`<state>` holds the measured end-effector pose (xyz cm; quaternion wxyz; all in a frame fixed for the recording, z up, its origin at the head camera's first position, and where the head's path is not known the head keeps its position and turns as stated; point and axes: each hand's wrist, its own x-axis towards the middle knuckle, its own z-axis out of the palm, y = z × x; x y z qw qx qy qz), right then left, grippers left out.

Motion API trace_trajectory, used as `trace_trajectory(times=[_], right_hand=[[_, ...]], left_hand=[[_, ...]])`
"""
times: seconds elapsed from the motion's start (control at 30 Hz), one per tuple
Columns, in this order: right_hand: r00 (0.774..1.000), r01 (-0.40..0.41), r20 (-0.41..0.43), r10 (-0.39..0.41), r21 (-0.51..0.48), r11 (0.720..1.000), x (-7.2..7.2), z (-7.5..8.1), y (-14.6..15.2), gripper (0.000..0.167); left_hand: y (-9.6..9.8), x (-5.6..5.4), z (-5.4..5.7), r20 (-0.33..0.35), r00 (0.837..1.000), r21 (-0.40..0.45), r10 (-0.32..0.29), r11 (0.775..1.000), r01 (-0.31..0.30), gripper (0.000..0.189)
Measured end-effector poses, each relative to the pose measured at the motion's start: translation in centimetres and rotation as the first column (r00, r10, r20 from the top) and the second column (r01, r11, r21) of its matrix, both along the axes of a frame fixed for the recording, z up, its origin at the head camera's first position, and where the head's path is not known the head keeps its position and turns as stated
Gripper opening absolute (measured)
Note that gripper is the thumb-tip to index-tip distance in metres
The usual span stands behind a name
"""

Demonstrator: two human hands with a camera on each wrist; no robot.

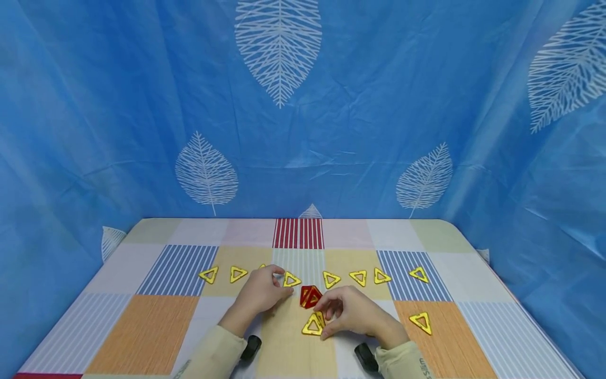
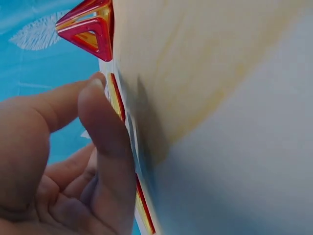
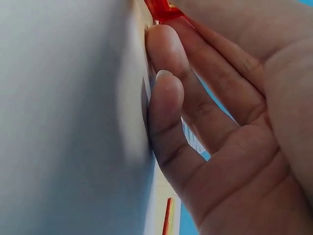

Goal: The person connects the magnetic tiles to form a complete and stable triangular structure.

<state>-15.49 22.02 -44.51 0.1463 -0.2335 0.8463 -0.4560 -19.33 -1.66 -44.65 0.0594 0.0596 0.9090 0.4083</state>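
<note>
The red pyramid (image 1: pixel 311 296) stands on the table (image 1: pixel 347 234) between the two hands, just beyond the fingertips of the right hand (image 1: pixel 354 314). That hand is bent, its thumb and forefinger at a flat triangle (image 1: pixel 310 332) and a tilted triangle (image 1: pixel 322 318), both yellow and nearer the table's near side than the pyramid; whether it grips either one I cannot tell. The left hand (image 1: pixel 262 291) is loosely curved and unclosed, thumb and forefinger apart at the left side of another yellow triangle (image 1: pixel 288 284); contact there is unclear. More yellow triangles lie in a loose row across the table, parallel to its far edge: two left of the left hand, one partly hidden behind it, and four reaching toward the right edge. A further triangle (image 1: pixel 426 322) lies on an orange patch near the right edge. The cloth is a patchwork of checks and stripes, with a red-striped patch midway along the far edge. Behind the table and at both sides hangs a blue curtain (image 1: pixel 360 131) printed with white leaves. Both sleeves (image 1: pixel 208 351) are beige.
</note>
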Motion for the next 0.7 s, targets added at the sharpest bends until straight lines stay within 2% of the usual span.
trace_trajectory(times=[0.17, 0.3, 0.4, 0.5, 0.7], right_hand=[[1.000, 0.012, 0.002, -0.012, 0.013, 1.000, 0.0, 0.0, 0.0, 0.035], [1.000, 0.023, 0.014, -0.023, 0.015, 1.000, 0.1, 0.0, 0.0, 0.035], [1.000, 0.020, 0.024, -0.020, 0.004, 1.000, 0.1, -0.1, 0.0, 0.035], [1.000, 0.015, 0.026, -0.015, -0.003, 1.000, 0.1, -0.1, 0.0, 0.035], [1.000, 0.010, 0.015, -0.011, 0.011, 1.000, 0.0, 0.0, 0.0, 0.035]], left_hand=[[0.6, -0.3, 0.1, -0.032, 0.999, -0.087, 0.030, 0.996, -0.033, 0.049], [0.7, -0.6, 0.2, -0.048, 0.999, -0.134, 0.022, 0.991, -0.028, 0.039], [0.7, -0.7, 0.4, -0.040, 0.999, -0.170, 0.025, 0.985, -0.032, 0.029], [0.6, -0.9, 0.6, -0.040, 0.999, -0.212, 0.029, 0.977, -0.037, 0.027], [0.4, -1.1, 0.5, -0.069, 0.998, -0.237, 0.004, 0.971, -0.020, 0.026]])
